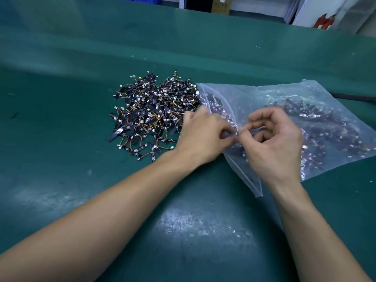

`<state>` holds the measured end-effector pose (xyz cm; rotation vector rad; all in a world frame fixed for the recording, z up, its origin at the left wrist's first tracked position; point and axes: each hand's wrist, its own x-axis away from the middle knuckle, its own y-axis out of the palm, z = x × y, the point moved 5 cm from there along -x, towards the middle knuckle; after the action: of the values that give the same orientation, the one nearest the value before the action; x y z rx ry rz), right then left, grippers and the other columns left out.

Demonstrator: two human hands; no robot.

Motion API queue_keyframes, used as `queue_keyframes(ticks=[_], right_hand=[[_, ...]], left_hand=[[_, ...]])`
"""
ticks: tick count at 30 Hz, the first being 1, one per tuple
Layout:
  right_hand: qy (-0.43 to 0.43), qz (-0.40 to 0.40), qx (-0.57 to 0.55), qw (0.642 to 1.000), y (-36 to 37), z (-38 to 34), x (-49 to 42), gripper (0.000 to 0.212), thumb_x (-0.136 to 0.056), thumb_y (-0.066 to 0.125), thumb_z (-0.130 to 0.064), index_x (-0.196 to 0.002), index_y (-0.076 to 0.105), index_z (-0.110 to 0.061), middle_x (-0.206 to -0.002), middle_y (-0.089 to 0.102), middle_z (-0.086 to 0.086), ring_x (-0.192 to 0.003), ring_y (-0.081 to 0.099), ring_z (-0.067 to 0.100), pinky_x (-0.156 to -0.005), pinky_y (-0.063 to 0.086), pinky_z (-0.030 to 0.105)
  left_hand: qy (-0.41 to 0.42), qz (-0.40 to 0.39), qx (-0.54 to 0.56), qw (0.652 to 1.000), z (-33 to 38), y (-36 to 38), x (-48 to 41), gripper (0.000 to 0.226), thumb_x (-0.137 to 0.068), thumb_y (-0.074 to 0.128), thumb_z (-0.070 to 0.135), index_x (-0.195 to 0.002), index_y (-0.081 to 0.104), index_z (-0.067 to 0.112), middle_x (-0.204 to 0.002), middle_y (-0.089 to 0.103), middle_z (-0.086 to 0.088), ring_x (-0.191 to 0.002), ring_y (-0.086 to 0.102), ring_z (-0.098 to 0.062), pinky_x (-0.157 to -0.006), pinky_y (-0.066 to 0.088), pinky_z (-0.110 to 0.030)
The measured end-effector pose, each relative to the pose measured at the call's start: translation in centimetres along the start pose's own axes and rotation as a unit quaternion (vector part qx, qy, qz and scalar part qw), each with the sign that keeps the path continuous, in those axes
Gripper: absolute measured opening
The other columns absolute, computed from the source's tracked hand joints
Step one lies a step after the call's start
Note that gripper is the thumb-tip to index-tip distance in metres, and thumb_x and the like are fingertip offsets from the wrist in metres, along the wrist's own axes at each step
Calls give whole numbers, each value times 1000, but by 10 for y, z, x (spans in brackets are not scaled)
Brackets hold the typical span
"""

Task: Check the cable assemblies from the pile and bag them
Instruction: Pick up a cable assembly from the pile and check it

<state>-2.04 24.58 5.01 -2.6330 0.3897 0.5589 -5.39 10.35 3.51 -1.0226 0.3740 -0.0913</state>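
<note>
On my feed the left grip [203, 137] and right grip [272, 143] meet over the mouth of the clear bag [325, 102]. Both pinch one small piece [240, 131], too blurred to name. The pile of cable assemblies [154, 110] lies on the green desk [61, 139], touching the bag's mouth end; more lie inside.

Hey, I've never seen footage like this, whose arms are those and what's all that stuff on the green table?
No machine here: a person wears a camera on the head, looking down at their own bare arms. On the green table lies a pile of cable assemblies, short black strips with coloured wires and white plugs. Right of it lies a clear plastic bag, already holding many. The left hand and right hand meet at the bag's mouth and pinch a small piece, too blurred to name.
</note>
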Motion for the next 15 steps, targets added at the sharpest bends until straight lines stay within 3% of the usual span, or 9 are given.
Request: queue_keyframes(ticks=[2,8,11,15], right_hand=[[-1,-20,27,999,5,4,2,18,-78,68,-19,-87,59,-32,-79,68,-8,-52,53,13,-57,50,33],[13,-136,172,976,27,21,11,19,-77,70,-15,-86,62,-30,-80,66,-25,-56,58,6,-64,57,37],[28,-186,214,959,36,28,15,17,-79,73,-21,-88,64,-31,-80,66,-29,-62,60,2,-68,57,36],[30,-166,192,967,36,31,14,15,-83,76,-29,-95,66,-32,-76,67,-26,-62,60,4,-71,56,35]], left_hand=[[21,8,6,1000,-25,-17,11,19,-90,67,53,-97,77,38,-83,65,16,-94,40,-14,-79,22,-35],[11,47,-28,998,-84,-58,36,5,-89,74,37,-89,77,33,-80,65,15,-88,41,-16,-85,38,-39],[7,-11,-70,997,-94,-53,42,11,-87,74,44,-93,78,36,-85,64,14,-93,40,-15,-84,29,-34],[50,-13,-100,994,-95,-53,42,9,-89,72,43,-93,77,36,-90,64,16,-93,36,-12,-82,21,-31]])
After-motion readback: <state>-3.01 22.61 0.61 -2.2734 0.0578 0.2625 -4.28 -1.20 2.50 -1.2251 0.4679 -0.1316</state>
